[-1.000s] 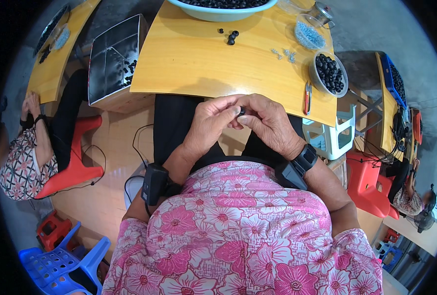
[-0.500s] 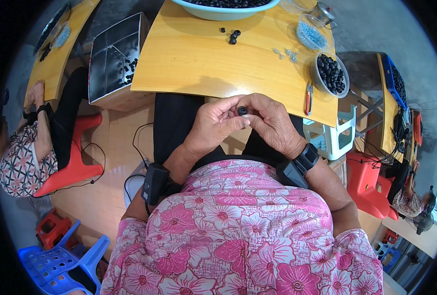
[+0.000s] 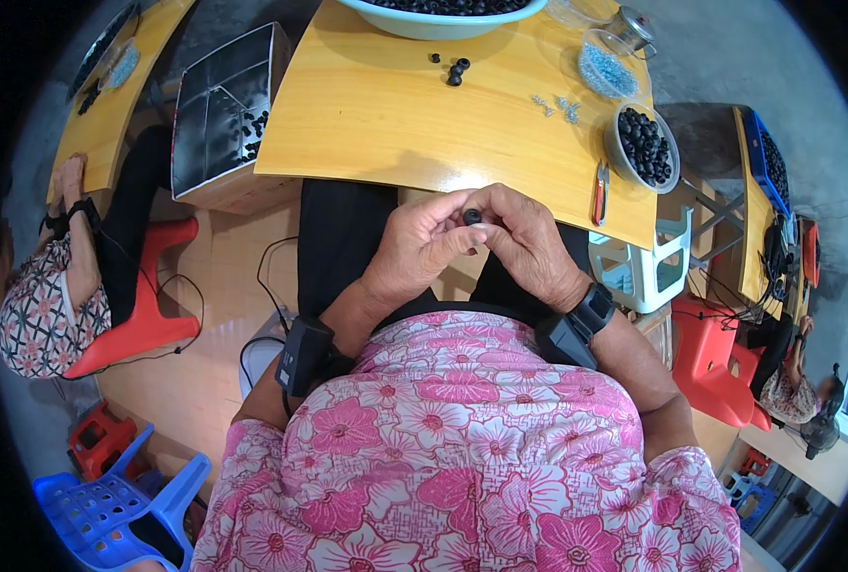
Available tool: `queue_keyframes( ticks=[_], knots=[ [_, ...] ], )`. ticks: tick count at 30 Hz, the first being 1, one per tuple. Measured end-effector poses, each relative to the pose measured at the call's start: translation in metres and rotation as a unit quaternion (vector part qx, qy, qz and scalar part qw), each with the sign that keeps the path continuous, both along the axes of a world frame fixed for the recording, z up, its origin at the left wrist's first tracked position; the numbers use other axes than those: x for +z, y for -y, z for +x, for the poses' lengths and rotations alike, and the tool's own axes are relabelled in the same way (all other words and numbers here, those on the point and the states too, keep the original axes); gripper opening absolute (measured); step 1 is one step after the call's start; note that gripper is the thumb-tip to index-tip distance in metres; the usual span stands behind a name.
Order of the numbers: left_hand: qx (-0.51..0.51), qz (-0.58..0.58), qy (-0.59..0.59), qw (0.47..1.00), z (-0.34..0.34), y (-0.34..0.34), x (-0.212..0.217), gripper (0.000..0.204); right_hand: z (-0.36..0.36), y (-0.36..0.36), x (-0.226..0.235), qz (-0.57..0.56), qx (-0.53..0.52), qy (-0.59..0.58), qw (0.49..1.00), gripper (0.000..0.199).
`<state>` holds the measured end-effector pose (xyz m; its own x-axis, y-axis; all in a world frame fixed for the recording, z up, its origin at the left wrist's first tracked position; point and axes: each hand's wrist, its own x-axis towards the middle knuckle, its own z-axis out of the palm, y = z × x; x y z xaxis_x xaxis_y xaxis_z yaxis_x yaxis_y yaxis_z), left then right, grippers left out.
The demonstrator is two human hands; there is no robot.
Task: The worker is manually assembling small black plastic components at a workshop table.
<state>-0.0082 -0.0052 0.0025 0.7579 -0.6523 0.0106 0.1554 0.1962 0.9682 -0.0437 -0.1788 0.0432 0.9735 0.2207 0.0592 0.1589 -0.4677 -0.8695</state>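
Black ring (image 3: 472, 216) between hands — table (image 3: 395, 114) beyond

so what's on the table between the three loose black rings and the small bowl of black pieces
In the head view, a few small silvery bits lie between the black rings and the small bowl, on otherwise bare table.

Small black part (image 3: 472, 216) mostly buried between fingertips, shape unclear. Large bowl (image 3: 440, 21) cut by top edge. Tiny metal bits (image 3: 555, 105) on table too small to identify. Blue crate (image 3: 772, 172) at right rim distorted, partly hidden.
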Motion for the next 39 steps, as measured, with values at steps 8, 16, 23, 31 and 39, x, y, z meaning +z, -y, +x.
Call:
queue_keyframes(
  ticks=[8, 16, 23, 31, 39],
  knots=[
    [-0.011, 0.018, 0.011, 1.000, 0.004, 0.011, -0.007, 0.044, 0.001, 0.012, -0.021, 0.200, -0.028, -0.085, 0.976, 0.018],
    [0.027, 0.035, 0.056, 0.997, 0.006, 0.000, -0.009, 0.037, 0.018, 0.094, 0.020, -0.064, -0.338, 0.171, 0.923, 0.015],
    [0.061, 0.085, 0.124, 0.987, 0.017, -0.001, -0.001, 0.032, 0.024, 0.178, 0.027, -0.335, -0.467, 0.102, 0.812, 0.024],
    [0.120, 0.148, 0.196, 0.962, 0.038, -0.001, 0.011, 0.030, 0.041, 0.160, 0.023, -0.304, -0.403, 0.140, 0.852, 0.021],
    [0.147, 0.161, 0.259, 0.941, 0.065, 0.001, -0.010, 0.025, 0.109, 0.057, 0.004, -0.140, -0.201, 0.107, 0.964, 0.022]
  ],
)
